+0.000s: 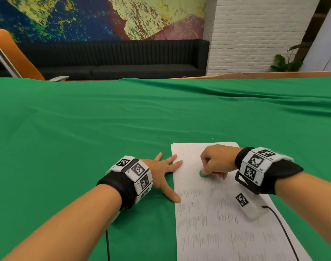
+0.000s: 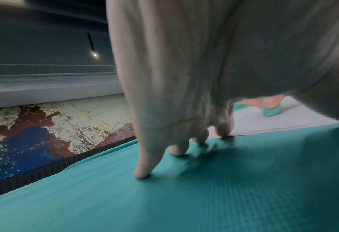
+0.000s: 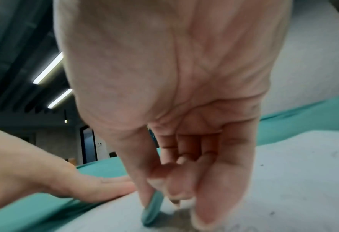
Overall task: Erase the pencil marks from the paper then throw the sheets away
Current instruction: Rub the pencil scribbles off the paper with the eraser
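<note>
The erasing step is in hand, and by the look of the page it is far from done. The right hand [image 1: 216,161] pinches a small, flat, pale green eraser [image 1: 202,174] between thumb and fingertips, its lower edge pressed on the top sheet of a thin stack of white paper sheets [image 1: 223,213]. Just left of that pinch, the left hand [image 1: 162,174] lies flat with fingers spread and straight, holding nothing; its first two fingertips and the thumb tip rest on the stack's left edge, pinning it to the green cloth-covered table [image 1: 85,129], while the other fingers sit on the cloth.

Beyond the eraser, away from the person, the sheet looks mostly clean, flecked with small dark crumbs and a few faint stray strokes. On the near side of the eraser, rows of grey zigzag pencil marks [image 1: 191,204] run down the page toward the person, apparently untouched.

The next move probably calls for short, firm rubs drawn toward those nearer rows, with the left hand shifting down beside the pinch so the sheet does not buckle or slide. Throwing the sheets away has not begun; no bin shows in any view.
</note>
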